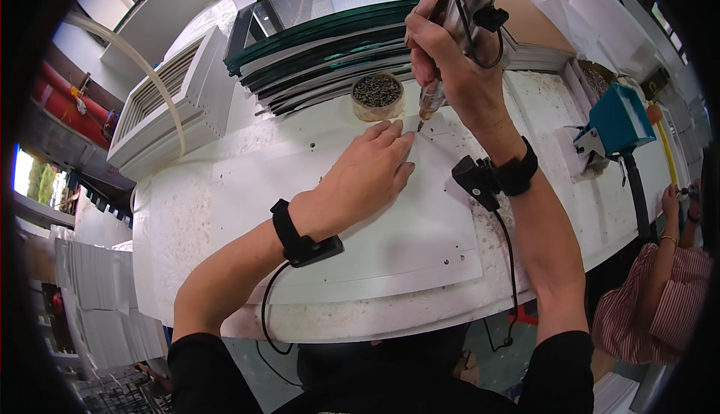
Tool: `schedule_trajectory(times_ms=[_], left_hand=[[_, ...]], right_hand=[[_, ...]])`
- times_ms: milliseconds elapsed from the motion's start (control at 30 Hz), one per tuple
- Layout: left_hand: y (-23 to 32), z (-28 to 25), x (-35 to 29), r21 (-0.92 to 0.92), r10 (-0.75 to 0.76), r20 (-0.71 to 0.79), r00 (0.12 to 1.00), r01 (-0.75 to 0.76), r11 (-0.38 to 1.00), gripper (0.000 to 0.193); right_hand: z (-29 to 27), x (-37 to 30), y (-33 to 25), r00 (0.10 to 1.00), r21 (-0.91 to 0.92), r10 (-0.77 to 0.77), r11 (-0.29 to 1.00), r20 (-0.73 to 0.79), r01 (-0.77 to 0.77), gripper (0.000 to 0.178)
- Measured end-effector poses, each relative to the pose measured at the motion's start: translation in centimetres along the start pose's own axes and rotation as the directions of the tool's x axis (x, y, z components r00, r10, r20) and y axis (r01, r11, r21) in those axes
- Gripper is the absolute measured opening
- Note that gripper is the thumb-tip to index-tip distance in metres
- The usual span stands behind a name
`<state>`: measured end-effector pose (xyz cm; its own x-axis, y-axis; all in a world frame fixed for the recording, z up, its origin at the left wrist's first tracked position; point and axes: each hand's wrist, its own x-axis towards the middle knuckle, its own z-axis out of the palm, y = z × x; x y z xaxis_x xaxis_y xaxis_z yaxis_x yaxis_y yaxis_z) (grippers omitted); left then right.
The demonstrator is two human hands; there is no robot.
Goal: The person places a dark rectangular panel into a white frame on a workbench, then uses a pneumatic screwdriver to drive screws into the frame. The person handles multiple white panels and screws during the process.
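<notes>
Head view: white panel [360, 253] lies under spread left fingers [391, 141]; right fingers [429, 33] encircle screwdriver [432, 99].

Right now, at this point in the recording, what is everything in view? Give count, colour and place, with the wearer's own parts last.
Power screwdriver: one, silver, upper centre, tip pointing down
White sheet: at least one, white, flat on the table
Round tub: one, pale, beyond the sheet
Screws: many, dark, in the tub
Panel stack: one, dark green edges, table's far side
Slatted frames: several, white, table's left
Hose: one, pale, upper left
Teal box: one, teal, table's right
Co-worker: one, striped top, right edge
Wrist straps: two, black, one per wrist
Left hand: one, bare, flat on the sheet
Right hand: one, bare, around the screwdriver
</notes>
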<state>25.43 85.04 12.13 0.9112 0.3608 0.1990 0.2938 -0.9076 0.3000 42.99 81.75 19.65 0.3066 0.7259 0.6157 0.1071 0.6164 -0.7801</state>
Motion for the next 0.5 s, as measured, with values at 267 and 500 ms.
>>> schedule_trajectory(times_ms=[267,500], left_hand=[[0.0,-0.2,-1.2,0.022,0.009,0.111,0.994,-0.012,1.0,0.058],[-0.1,0.3,-1.9,0.086,0.037,0.174,0.984,-0.053,0.995,0.07]], right_hand=[[-0.3,0.2,0.6,0.993,0.003,0.073,0.997,0.093,-0.073,0.015],[0.9,-0.4,1.2,0.985,-0.011,0.038,0.999,0.17,-0.037,0.022]])
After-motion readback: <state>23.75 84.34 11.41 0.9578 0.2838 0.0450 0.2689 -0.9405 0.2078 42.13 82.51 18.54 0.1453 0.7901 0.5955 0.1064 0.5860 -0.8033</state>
